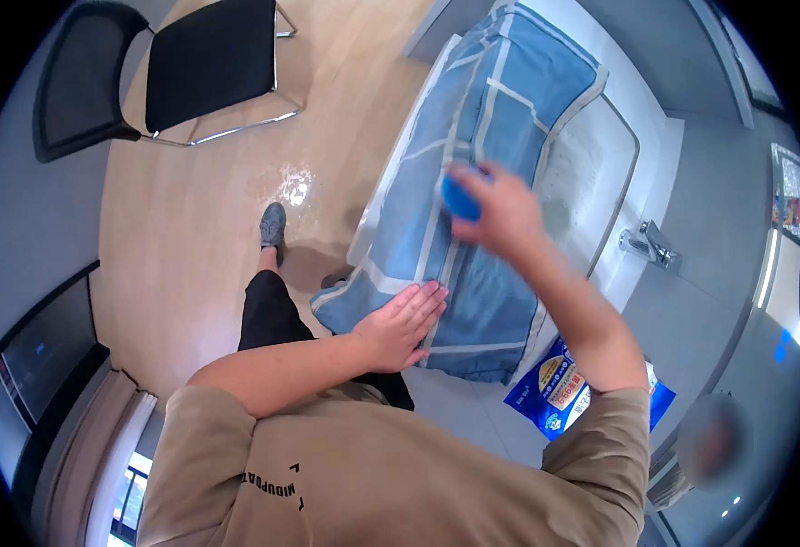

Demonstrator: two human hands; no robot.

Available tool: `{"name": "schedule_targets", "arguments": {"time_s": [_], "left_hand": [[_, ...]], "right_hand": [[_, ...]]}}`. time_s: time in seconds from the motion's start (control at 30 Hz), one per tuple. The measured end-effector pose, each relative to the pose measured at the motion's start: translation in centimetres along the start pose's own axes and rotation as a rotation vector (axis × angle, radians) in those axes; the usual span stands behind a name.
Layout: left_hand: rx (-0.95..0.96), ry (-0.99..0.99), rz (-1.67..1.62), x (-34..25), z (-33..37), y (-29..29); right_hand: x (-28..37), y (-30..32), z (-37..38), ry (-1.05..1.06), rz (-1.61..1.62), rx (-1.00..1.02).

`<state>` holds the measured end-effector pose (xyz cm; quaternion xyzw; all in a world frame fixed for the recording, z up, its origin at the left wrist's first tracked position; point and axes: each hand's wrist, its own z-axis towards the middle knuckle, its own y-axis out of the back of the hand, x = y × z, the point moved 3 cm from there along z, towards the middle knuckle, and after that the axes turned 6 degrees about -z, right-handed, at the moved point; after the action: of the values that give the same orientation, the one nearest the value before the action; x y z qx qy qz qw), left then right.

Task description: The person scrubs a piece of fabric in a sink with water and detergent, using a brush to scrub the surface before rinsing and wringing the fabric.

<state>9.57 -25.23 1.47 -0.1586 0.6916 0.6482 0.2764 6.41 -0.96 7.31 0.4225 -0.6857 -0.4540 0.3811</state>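
A wet-looking blue fabric cover (418,210) with pale strips lies lengthwise over a white basin (623,109) and hangs past its left rim. My right hand (505,214) is closed around a rounded blue scrub brush (460,199), held against the middle of the cover. The brush's underside is hidden, and my right forearm is slightly blurred. My left hand (402,321) rests flat on the cover's near part, fingers stretched out and together, holding nothing.
A chrome faucet (650,244) stands at the basin's right side. Near my right elbow lies a blue printed bag (550,392). A black chair (208,64) is at the far left. Shiny wet patches (292,185) mark the wooden floor (172,237) by my shoe (273,226).
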Motion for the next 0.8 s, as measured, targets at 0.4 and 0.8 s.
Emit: {"name": "schedule_targets", "arguments": {"time_s": [0.4, 0.8], "left_hand": [[0.013, -0.030, 0.013, -0.1, 0.3, 0.4], [0.085, 0.125, -0.048, -1.8, 2.5, 0.7]], "right_hand": [[-1.1, 0.4, 0.6, -0.077, -0.021, -0.064], [2.7, -0.5, -5.7, 0.014, 0.016, -0.027]]}}
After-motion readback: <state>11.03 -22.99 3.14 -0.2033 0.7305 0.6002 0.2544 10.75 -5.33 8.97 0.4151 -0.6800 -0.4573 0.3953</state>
